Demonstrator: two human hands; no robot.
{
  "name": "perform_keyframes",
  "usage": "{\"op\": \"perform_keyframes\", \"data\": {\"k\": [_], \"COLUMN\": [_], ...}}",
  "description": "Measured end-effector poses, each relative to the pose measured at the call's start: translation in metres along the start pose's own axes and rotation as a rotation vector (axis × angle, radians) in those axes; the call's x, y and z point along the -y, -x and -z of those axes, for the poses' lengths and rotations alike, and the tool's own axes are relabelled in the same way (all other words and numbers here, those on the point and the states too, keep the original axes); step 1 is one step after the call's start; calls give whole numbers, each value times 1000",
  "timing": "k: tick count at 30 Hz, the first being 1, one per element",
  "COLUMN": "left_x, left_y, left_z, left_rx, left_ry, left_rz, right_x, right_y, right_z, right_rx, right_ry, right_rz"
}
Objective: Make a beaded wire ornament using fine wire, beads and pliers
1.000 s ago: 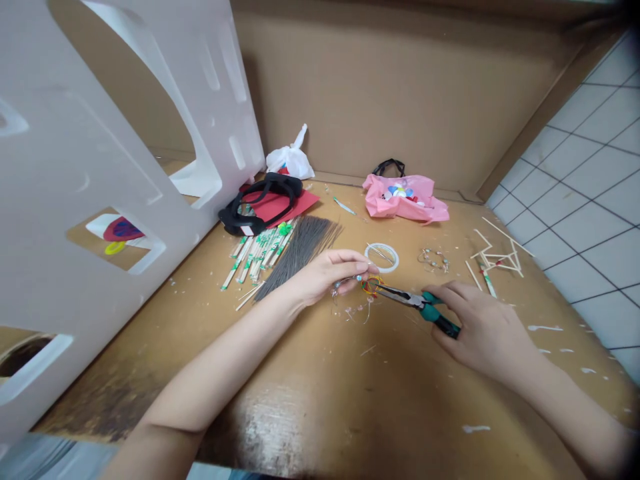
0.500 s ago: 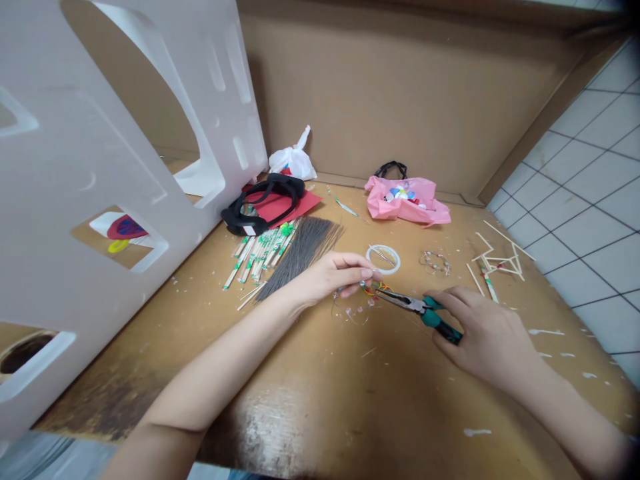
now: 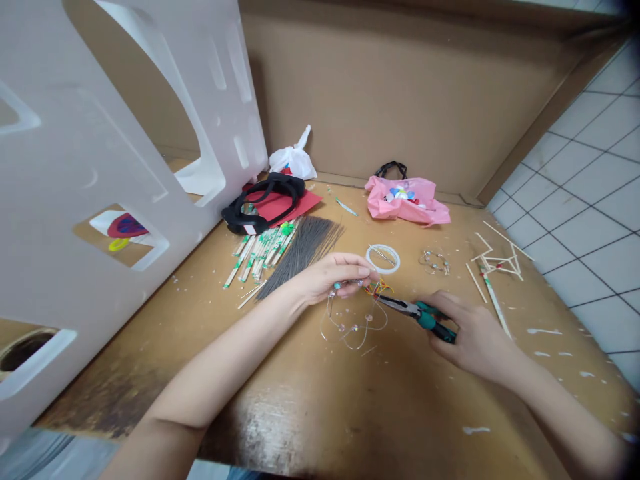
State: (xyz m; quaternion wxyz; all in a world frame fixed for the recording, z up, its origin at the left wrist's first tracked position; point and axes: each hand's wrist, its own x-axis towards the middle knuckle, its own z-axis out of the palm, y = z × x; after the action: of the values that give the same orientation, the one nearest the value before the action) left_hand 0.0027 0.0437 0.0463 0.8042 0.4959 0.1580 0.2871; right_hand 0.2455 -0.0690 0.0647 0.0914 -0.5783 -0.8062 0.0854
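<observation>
Left hand: the left hand (image 3: 343,273) is closed in a fingertip pinch on the beaded strand (image 3: 355,327), beside the coloured strands (image 3: 384,287); exactly which ends it grips is hidden.
Right hand: the right hand (image 3: 467,327) is wrapped around the green-handled pliers (image 3: 413,309), their nose pointing at the left fingertips.
Plier tips: at the coloured strands, jaws narrow; too small to tell whether they are clamped on anything.
Beaded strand: it loops out below the left hand, over the front of the bench (image 3: 310,400), with several clear beads along it; whether the loops touch the wood cannot be told.
Pinch: best set close to the working point, I judge, so that the thin strand does not twist or slip.
Plier grip: light pressure with the very tip should suit such fine stuff; a hard squeeze could nick it or crack a bead.
Loose loops: worth guiding clear of the plier nose, as they could snag.
White ring: the white ring (image 3: 399,259) lies just beyond the left fingertips; a small wrist movement would avoid knocking it.
</observation>
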Motion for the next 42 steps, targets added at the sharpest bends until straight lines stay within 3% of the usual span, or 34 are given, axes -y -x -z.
{"op": "perform_keyframes", "data": {"k": [17,23,26,30,34,42], "left_x": [-1,-6,-11,-13,-11,-8], "left_y": [0,5,8,9,8,4], "left_z": [-3,-7,-10,-11,-9,-6], "left_rx": [4,-10,20,86,109,-4], "left_ry": [-119,-301,-427,-490,-444,-365], "left_rz": [15,-5,-58,-137,-34,84], "right_x": [1,-3,-6,-6,-4,2], "right_y": [3,4,6,7,6,5], "right_z": [-16,-24,-26,-27,-28,-33], "right_rx": [-17,-69,-104,-35,10,26], "right_ry": [-115,-29,2,-115,-164,-198], "right_rz": [-21,-27,2,42,39,-76]}}
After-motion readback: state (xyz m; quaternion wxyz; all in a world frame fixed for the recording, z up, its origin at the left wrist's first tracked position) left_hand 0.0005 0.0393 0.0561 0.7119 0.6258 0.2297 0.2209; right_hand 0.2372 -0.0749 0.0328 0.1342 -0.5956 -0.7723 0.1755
